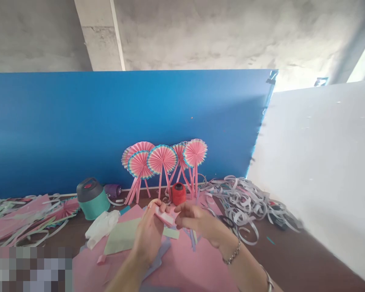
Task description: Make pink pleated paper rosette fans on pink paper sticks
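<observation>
Currently gripping folded pink paper (164, 217) with the left hand (150, 225), fingers and thumb closed around its upper end. Holding the right hand (197, 221) just beside the paper's other end, fingers bent and parted (contact with the paper: cannot tell). Wearing a chain bracelet (232, 254) on the right wrist. Keeping the folded paper between both hands, above a pink sheet (200, 263) spread on the brown surface (292, 251).

Noted near the left hand: a pale green sheet (121, 237), overlapping pink paper, plus a crumpled whitish plastic bag (102, 227). Beyond the bag, noted a teal container (93, 205) with a dark grey top, and just beside it a purple roll (113, 190).

Directly beyond the hands, observed a red item (179, 196) with a dark top. Behind it, observed several pleated pink fans (162, 159), mostly rimmed in blue and pale tones, upright on pink legs before a blue panel (170, 105). Recorded at right: a heap of curled pale strips (240, 202) near a white panel (322, 162).
</observation>
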Motion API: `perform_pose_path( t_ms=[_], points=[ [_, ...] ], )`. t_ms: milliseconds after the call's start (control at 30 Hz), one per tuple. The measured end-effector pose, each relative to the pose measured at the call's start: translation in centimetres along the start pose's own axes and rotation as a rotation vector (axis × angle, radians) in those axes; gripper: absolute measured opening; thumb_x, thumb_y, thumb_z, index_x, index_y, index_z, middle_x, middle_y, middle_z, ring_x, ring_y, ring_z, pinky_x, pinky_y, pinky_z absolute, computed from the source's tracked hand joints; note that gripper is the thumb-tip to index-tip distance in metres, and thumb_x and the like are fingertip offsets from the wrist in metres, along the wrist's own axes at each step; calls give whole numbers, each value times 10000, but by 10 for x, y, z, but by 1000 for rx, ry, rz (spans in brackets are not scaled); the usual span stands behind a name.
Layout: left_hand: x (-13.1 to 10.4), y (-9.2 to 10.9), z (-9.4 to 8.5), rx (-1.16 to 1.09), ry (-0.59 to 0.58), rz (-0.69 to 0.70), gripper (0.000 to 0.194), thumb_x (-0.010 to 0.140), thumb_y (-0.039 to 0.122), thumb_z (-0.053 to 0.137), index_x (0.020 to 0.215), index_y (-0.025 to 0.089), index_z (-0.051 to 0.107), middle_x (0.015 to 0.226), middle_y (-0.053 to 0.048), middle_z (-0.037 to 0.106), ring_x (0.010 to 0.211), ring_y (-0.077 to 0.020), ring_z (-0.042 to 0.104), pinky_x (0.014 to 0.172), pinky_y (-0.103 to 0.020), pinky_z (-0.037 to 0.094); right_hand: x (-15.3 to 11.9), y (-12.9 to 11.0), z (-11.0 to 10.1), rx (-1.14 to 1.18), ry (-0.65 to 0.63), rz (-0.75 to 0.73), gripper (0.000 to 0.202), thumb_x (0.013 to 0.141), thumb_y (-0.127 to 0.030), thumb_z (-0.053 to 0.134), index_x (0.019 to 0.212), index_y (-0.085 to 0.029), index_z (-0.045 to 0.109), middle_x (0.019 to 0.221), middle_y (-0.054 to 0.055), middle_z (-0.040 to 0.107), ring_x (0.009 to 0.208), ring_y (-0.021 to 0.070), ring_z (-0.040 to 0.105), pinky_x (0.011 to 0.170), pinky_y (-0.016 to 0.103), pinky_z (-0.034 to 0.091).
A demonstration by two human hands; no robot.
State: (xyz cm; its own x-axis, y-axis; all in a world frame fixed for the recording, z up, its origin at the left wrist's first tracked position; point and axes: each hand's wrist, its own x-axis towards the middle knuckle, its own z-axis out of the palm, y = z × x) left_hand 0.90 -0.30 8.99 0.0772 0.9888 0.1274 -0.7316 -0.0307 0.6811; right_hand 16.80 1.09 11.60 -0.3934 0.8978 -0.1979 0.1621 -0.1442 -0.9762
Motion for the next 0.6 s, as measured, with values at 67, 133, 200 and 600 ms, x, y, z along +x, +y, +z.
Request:
perform_pose_path(
  t_ms=[67,133,200,600],
  points=[
    [0,0,0,20,-17,3,178,878,351,535,791,195,530,740,10,431,736,-138,480,654,-244,437,-1,-3,1,48,54,-22,311,725,-370,643,979,-203,578,943,29,644,924,183,580,800,298,395],
    [0,-1,0,55,-34,8,200,878,360,536,772,190,533,735,10,439,722,-132,480,675,-244,437,-1,-4,8,104,71,-61,368,726,-472,641,968,-201,581,1002,40,622,972,192,553,830,307,392],
    [-2,-2,0,80,-52,1,216,878,365,535,759,184,532,721,12,440,695,-126,479,666,-240,431,1,-2,17,140,12,-114,398,699,-521,667,913,-199,570,967,29,610,950,185,545,839,306,390],
    [-4,-1,-2,262,23,-22,320,830,494,544,963,207,594,1045,-79,618,939,-227,574,698,-312,469,14,15,17,-23,-46,-12,393,673,-518,696,679,-154,551,628,31,638,601,133,586,631,263,421]
  ],
)
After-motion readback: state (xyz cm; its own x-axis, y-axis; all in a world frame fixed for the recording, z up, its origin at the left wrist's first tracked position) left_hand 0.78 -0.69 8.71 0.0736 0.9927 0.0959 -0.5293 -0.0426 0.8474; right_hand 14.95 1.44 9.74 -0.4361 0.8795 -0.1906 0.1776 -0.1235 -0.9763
